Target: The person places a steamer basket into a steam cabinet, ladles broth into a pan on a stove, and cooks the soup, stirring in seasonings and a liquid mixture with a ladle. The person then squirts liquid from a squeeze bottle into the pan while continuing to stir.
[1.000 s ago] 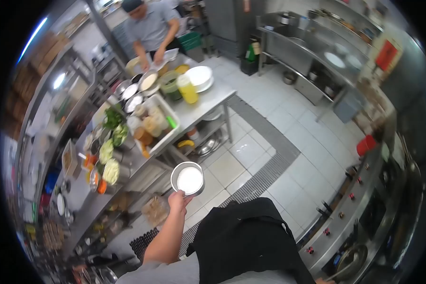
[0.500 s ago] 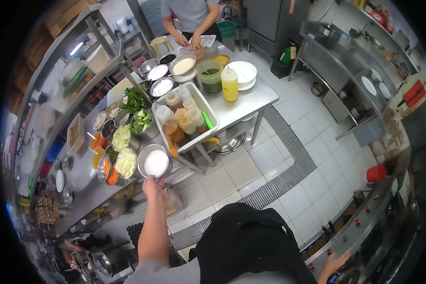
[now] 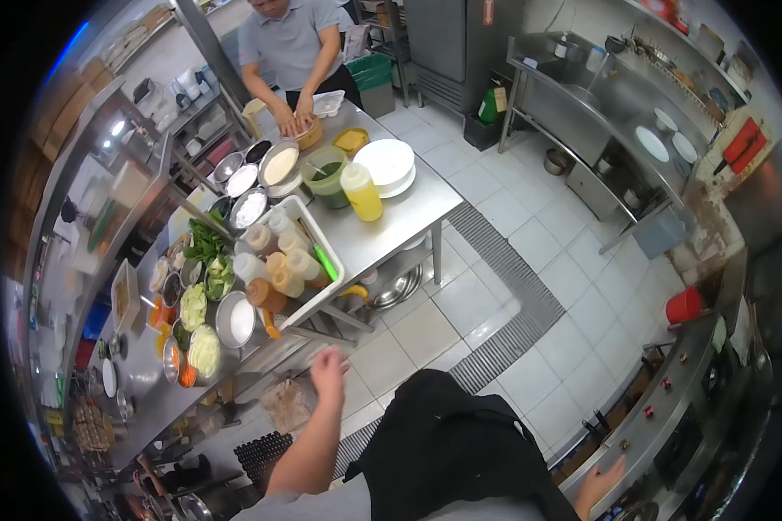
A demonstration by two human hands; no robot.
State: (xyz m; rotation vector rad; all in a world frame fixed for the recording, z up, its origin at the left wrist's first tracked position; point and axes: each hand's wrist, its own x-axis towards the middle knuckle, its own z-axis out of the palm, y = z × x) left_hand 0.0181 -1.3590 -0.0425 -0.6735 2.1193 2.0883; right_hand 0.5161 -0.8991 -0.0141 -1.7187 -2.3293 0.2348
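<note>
My left hand (image 3: 328, 373) is in the air just off the front of the steel table, its fingers loosely apart with nothing in them. To its left stands a metal bowl of white stuff (image 3: 241, 325) at the table's edge, apart from the hand. A white tub (image 3: 337, 252) full of squeeze bottles (image 3: 274, 276), with a green-handled tool (image 3: 325, 262), lies beyond it. My right hand (image 3: 601, 482) is low at the right with fingers spread, beside the stove front (image 3: 639, 425); it holds nothing that I can see.
Bowls of shredded cabbage (image 3: 204, 352) and carrot (image 3: 188, 373) line the table. Further back are a yellow squeeze bottle (image 3: 361, 193) and stacked white plates (image 3: 386, 163). A co-worker (image 3: 291, 52) has both hands in a round tan container (image 3: 308, 133). A plastic bag (image 3: 288, 405) lies low.
My left hand has let go of the metal bowl's rim and moved right and down from it. My view has turned, so the table sits further left. The co-worker's hands remain at the far end.
</note>
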